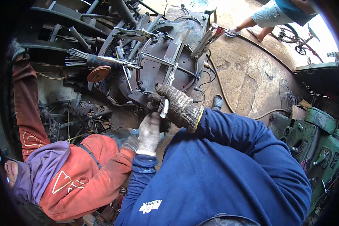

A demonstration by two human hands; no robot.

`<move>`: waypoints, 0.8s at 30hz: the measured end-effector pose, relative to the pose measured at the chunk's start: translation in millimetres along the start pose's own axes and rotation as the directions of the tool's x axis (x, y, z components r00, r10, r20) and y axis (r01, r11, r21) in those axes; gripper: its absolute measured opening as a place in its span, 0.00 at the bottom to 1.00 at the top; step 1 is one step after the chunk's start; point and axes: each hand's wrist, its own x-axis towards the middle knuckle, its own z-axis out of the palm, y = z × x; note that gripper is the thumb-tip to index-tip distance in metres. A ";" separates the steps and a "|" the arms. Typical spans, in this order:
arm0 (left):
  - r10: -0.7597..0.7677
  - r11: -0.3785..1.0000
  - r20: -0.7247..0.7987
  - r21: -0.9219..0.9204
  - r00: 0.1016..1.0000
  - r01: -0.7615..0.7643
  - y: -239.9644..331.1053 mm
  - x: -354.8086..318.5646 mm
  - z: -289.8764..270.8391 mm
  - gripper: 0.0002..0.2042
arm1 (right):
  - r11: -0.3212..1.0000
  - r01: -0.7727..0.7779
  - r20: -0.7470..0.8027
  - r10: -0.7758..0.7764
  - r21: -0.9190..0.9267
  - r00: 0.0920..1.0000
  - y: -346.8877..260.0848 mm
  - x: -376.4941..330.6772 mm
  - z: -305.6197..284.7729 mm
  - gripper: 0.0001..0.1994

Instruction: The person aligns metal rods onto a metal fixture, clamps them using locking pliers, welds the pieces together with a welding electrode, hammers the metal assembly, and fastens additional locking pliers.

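Observation:
My right hand (181, 107), in a dark knitted glove with a yellow-edged cuff, is closed round the silver handles of a pair of locking pliers (171, 77). The jaws reach over a flat metal bar lying across a round steel plate (154, 81) with holes. Just below and left of it is my left hand (148, 132), in a pale glove, close to the handle ends. Its fingers are partly hidden, so their grip does not show. A second pair of locking pliers (133, 34) sits at the plate's far side.
At left, a person in a red top (90, 173) keeps a gloved hand beside my left wrist. Welding rods (77, 58), an orange disc (98, 74) and steel scrap lie beyond. A green machine (320, 147) stands right; a hose (224, 90) crosses the floor. Another person (275, 15) stands far right.

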 end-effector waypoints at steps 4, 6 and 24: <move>0.063 0.937 0.000 0.345 0.998 -0.059 -2.5 0.6 -6.6 0.19 | 0.997 -0.080 0.022 0.080 0.003 0.997 -2.9 1.8 -0.1 0.13; 0.035 0.973 0.074 0.227 0.997 -0.051 2.4 -1.6 -9.8 0.20 | 0.998 -0.053 0.043 0.052 0.016 0.998 -1.8 5.2 -4.2 0.12; 0.630 -0.090 0.665 0.575 0.401 -0.813 115.9 156.7 10.6 0.17 | 0.943 -0.179 0.035 0.176 0.281 0.984 -11.2 -0.2 12.0 0.15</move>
